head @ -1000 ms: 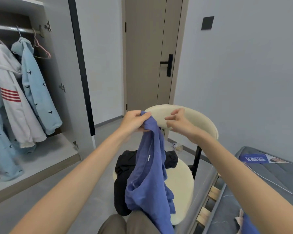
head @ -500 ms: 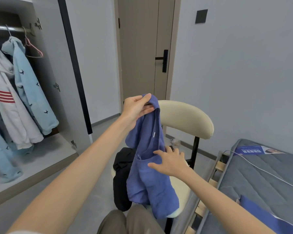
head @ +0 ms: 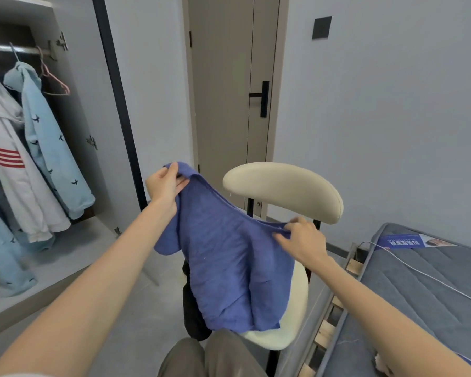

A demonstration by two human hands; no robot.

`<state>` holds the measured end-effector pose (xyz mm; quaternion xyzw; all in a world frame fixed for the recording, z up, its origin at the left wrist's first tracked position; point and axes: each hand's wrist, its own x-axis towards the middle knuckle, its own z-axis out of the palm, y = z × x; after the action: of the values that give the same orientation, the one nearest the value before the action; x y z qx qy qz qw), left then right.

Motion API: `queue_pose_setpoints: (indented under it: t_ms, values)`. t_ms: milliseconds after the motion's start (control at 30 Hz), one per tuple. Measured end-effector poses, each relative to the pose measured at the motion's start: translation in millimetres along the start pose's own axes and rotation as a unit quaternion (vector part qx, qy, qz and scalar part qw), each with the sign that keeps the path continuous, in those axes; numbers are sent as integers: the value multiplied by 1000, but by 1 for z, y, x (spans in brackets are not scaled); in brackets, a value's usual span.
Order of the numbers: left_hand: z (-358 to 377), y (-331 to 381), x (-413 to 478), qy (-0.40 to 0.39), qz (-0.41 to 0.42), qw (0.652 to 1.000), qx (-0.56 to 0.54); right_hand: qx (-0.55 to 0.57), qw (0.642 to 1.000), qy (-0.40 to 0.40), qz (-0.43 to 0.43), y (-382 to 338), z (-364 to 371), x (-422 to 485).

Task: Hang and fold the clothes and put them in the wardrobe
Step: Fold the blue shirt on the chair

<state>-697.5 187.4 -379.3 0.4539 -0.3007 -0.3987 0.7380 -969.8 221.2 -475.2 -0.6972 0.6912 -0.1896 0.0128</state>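
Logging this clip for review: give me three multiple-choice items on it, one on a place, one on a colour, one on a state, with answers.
1. Where does the black garment lie? A) on the bed B) on the cream chair C) inside the wardrobe
2. What colour is the empty hanger on the wardrobe rail? A) pink B) green C) black
3. How is the blue garment held? A) by nobody B) by one hand only C) by both hands

1 B: it drapes off the chair seat. 2 A: its bare wire is pink. 3 C: the left hand and the right hand each pinch its upper edge.
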Motion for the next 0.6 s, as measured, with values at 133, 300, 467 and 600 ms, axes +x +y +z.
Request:
queue_pose_setpoints:
  t_ms: [133, 300, 467, 600]
  values:
    - [-22, -11, 18, 99, 55, 978, 173, 126, 991, 34, -35, -2, -26, 17]
    - [-43, -12, 28, 122, 130, 937, 300, 148, 984, 30, -98, -13, -60, 32]
    - [-46, -10, 31, -2, 145, 934, 327, 91, 984, 38, -149, -24, -81, 43]
    - [-43, -9, 28, -119, 116, 917, 363, 64, 984, 66, -152, -32, -80, 47]
